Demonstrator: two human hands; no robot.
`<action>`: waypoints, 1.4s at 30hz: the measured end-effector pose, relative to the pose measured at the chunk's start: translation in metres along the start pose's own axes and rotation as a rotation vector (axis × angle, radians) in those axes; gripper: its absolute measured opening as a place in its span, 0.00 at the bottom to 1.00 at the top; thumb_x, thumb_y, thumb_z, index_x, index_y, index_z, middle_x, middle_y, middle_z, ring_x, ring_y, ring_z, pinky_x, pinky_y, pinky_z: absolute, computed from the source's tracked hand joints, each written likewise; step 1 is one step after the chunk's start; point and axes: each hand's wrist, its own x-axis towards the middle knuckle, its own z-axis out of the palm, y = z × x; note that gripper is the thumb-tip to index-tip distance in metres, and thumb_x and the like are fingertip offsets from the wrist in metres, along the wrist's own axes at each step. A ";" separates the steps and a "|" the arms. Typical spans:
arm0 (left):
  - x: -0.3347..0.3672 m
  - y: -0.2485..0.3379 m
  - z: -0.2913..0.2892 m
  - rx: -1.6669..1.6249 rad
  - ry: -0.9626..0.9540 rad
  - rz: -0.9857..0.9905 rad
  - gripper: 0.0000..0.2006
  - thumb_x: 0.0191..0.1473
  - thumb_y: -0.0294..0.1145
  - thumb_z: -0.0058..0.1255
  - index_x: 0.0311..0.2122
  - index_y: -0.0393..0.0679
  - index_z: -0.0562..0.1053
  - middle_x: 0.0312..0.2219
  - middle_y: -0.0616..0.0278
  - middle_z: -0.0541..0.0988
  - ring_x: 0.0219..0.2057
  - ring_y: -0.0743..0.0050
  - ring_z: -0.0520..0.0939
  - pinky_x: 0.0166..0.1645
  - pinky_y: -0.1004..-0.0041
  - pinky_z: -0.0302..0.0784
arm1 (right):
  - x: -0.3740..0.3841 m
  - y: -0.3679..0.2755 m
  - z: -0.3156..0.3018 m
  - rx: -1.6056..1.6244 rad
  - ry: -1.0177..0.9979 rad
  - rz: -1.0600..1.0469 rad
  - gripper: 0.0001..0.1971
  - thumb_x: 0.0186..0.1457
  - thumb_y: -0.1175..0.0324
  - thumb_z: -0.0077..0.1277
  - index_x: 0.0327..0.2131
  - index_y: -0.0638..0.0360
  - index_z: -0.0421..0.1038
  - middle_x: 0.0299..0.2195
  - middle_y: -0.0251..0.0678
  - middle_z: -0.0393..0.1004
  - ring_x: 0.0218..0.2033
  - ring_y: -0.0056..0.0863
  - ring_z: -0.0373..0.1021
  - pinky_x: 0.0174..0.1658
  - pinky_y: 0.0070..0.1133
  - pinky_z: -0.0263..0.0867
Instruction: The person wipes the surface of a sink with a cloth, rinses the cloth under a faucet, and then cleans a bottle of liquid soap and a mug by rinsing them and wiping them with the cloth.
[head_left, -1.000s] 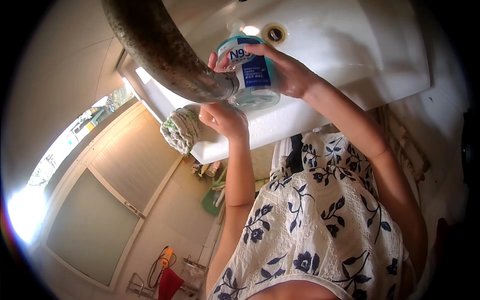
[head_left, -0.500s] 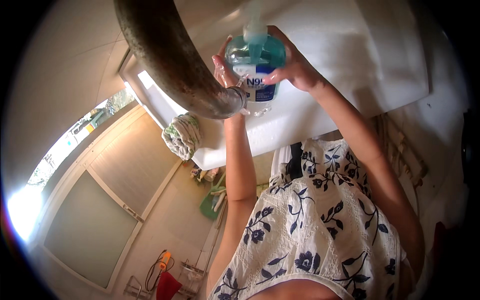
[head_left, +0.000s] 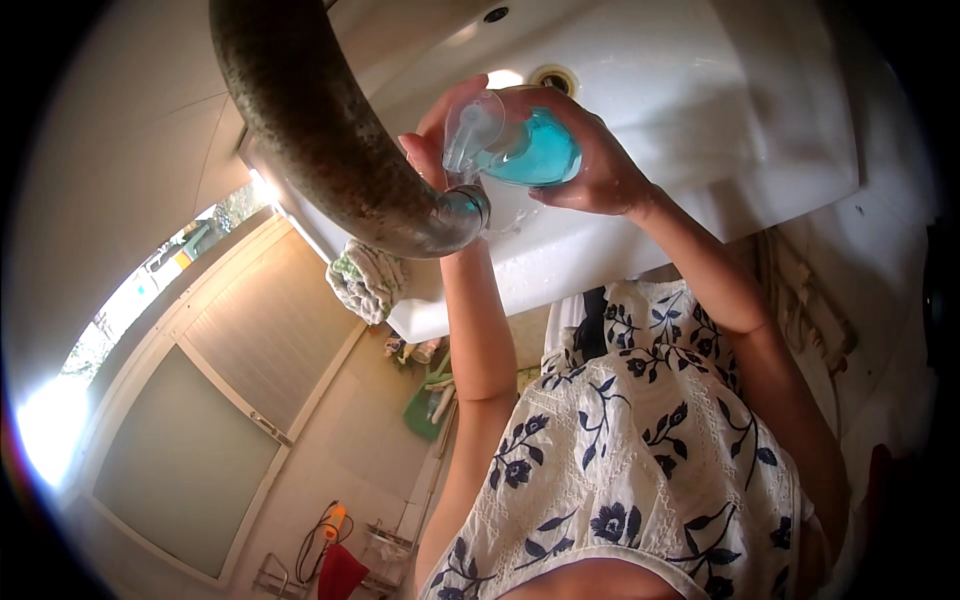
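A clear pump bottle of blue-green liquid is tilted over the sink, its transparent pump top pointing left. My right hand is closed around the bottle's body from the right. Behind the pump top and the tap's mouth, my left hand has its fingers apart and curved; whether it touches the bottle is hidden. Just below the pump top ends the worn metal tap, a large curve from the upper left, with water at its mouth. Wetness shows on both hands.
The white sink spreads beneath my hands, with a drain hole at the back. On its left edge lies a crumpled green-and-white cloth. A door stands at lower left, and pipes run at the right.
The bottle has turned from upright, label facing me, to tipped with its pump top leftward. My right hand has shifted round its body. The sink drain now shows behind.
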 end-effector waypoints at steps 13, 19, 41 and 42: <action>-0.003 0.007 0.013 0.069 -0.029 0.136 0.24 0.50 0.48 0.33 0.38 0.33 0.62 0.24 0.55 0.70 0.28 0.69 0.70 0.38 0.70 0.61 | -0.004 0.001 0.001 -0.080 0.032 -0.041 0.33 0.24 0.81 0.48 0.43 0.53 0.57 0.43 0.34 0.60 0.47 0.32 0.56 0.50 0.25 0.52; -0.009 0.017 0.005 0.025 -0.225 0.008 0.18 0.51 0.40 0.35 0.38 0.32 0.62 0.27 0.47 0.71 0.29 0.61 0.72 0.41 0.67 0.63 | -0.005 0.006 -0.006 -0.152 -0.048 -0.091 0.32 0.25 0.80 0.47 0.43 0.55 0.56 0.43 0.35 0.61 0.47 0.31 0.56 0.50 0.24 0.52; -0.010 0.030 0.019 -0.027 -0.230 -0.122 0.20 0.49 0.38 0.42 0.41 0.32 0.62 0.40 0.46 0.68 0.44 0.63 0.67 0.46 0.68 0.63 | -0.014 0.014 -0.029 0.057 -0.356 0.065 0.46 0.18 0.74 0.58 0.50 0.56 0.49 0.45 0.34 0.57 0.49 0.28 0.53 0.53 0.23 0.46; -0.008 0.030 0.018 -0.040 -0.155 -0.163 0.22 0.47 0.40 0.45 0.43 0.33 0.61 0.41 0.47 0.67 0.44 0.63 0.67 0.46 0.68 0.63 | -0.014 0.013 -0.026 0.125 -0.310 -0.015 0.44 0.18 0.77 0.57 0.48 0.56 0.51 0.44 0.33 0.58 0.48 0.28 0.54 0.52 0.23 0.48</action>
